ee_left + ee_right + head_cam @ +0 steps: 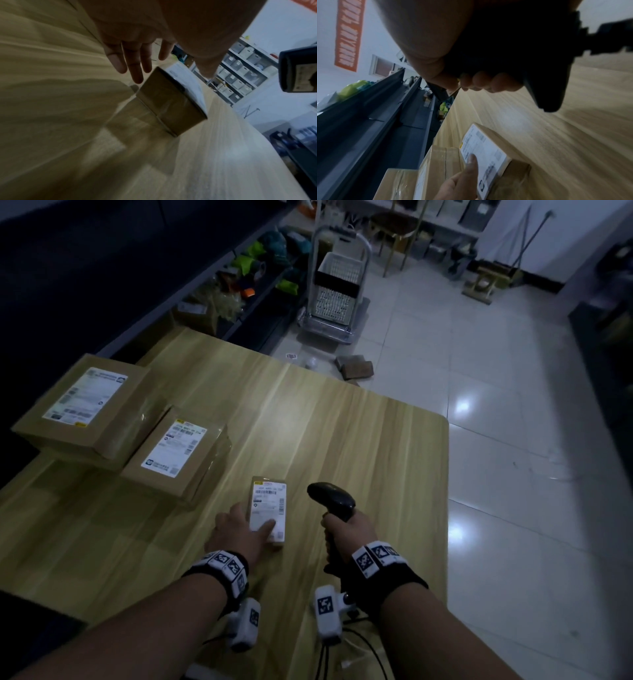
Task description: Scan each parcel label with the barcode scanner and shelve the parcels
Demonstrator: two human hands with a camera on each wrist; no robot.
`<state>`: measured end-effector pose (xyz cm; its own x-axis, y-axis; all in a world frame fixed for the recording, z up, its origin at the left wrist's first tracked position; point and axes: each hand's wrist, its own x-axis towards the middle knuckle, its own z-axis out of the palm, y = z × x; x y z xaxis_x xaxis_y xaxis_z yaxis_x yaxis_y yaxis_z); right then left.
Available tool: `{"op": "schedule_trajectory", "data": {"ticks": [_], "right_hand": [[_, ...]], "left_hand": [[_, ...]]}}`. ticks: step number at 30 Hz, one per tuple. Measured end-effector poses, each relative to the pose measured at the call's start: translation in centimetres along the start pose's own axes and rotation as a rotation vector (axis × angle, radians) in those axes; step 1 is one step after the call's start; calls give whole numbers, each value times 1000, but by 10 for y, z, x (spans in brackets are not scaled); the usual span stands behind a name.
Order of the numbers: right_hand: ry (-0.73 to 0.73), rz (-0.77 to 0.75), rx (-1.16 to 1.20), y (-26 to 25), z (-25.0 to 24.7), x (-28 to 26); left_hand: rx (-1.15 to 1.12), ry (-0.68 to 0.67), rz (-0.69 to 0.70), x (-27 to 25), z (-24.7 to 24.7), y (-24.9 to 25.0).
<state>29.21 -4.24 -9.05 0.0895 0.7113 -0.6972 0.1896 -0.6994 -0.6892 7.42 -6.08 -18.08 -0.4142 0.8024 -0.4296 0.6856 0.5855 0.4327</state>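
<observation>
A small cardboard parcel (268,508) with a white label lies on the wooden table (342,422) in front of me. My left hand (239,527) is at its left side, the thumb pressing on the label and the fingers (135,65) straight alongside the box (168,105). My right hand (346,534) grips the handle of a black barcode scanner (330,498), held just right of the parcel with its head tilted forward. The right wrist view shows the thumb (471,165) on the label (488,148) and the scanner (539,67) above it.
Two larger labelled parcels (85,405) (178,453) sit on the table's left part. Dark shelving (239,268) with coloured bags runs along the left. A trolley with a white basket (337,285) and small boxes (354,366) stand on the tiled floor beyond the table.
</observation>
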Motion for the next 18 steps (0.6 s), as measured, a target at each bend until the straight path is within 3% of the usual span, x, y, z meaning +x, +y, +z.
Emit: {"op": "schedule_trajectory", "data": {"ticks": [6, 18], "right_hand": [[-18, -15, -132, -19, 15, -10], [-103, -20, -371, -31, 44, -2]], "left_hand": [[-21, -171, 3, 14, -2, -6], [110, -343, -66, 38, -11, 0]]}}
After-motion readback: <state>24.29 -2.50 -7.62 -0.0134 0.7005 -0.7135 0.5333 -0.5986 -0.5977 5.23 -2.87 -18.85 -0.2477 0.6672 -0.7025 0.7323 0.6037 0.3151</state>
